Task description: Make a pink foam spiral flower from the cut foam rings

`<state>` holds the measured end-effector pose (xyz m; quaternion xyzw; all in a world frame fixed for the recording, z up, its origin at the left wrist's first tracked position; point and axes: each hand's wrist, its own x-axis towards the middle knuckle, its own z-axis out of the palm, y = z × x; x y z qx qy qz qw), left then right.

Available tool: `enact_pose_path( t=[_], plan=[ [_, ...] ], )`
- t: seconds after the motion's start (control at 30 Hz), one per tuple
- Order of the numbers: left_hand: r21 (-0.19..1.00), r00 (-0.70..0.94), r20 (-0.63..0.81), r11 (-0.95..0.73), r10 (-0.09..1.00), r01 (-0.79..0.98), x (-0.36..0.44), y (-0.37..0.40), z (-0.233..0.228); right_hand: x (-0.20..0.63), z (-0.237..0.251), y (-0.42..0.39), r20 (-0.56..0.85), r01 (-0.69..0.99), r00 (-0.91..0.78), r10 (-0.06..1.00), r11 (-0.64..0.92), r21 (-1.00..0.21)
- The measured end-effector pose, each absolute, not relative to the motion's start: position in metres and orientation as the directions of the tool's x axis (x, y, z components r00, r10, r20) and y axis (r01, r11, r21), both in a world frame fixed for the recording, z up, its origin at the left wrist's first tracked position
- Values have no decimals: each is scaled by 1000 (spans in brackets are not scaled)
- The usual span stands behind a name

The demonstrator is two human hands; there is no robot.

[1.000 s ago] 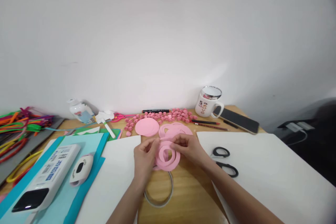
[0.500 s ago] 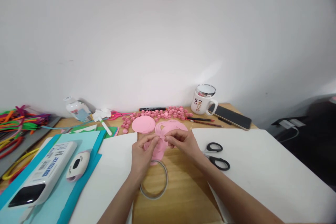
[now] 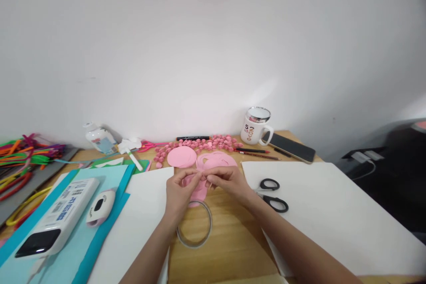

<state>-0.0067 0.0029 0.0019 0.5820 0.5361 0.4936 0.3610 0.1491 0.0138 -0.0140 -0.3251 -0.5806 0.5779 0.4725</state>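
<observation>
My left hand [image 3: 182, 190] and my right hand [image 3: 226, 182] meet fingertip to fingertip at the middle of the table. Both are closed in a pinch; what they hold is tiny and mostly hidden, perhaps a bit of pink paper. Beneath and behind the fingers lie cut pink paper scraps [image 3: 199, 193]. A stack of pink paper circles [image 3: 181, 157] is just beyond, with a heap of small pink rolled paper pieces [image 3: 222, 143] along the wall. A roll of tape [image 3: 210, 226], seen as a thin ring, lies flat below my left hand.
Black-handled scissors [image 3: 278, 203] rest on white paper [image 3: 333, 222] at right. A mug [image 3: 253, 128], a phone [image 3: 293, 147] and pencils [image 3: 254, 151] stand or lie behind. Left are a white device [image 3: 61, 215] on blue paper [image 3: 111, 213], a bottle [image 3: 100, 138] and pipe cleaners [image 3: 29, 153].
My right hand has moved slightly left, and the fingertips of both hands have come together. The view has shifted a little; the things on the table have stayed put.
</observation>
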Motion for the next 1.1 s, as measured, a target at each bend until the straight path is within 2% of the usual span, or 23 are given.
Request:
enact_pose_path(
  t=[0.33, 0.57, 1.1],
  plan=[
    [943, -24, 193, -179, 981, 281, -4, 1, 3, 148, -19, 14, 114, -209, -301, 947, 51, -977],
    [961, -27, 163, -152, 986, 232, -4, 1, 3, 148, -15, 13, 117, -153, -243, 963, 81, -985],
    [972, -18, 142, -136, 990, 192, -6, 2, 3, 149, -15, 14, 169, -116, -283, 944, 141, -983]
  ],
)
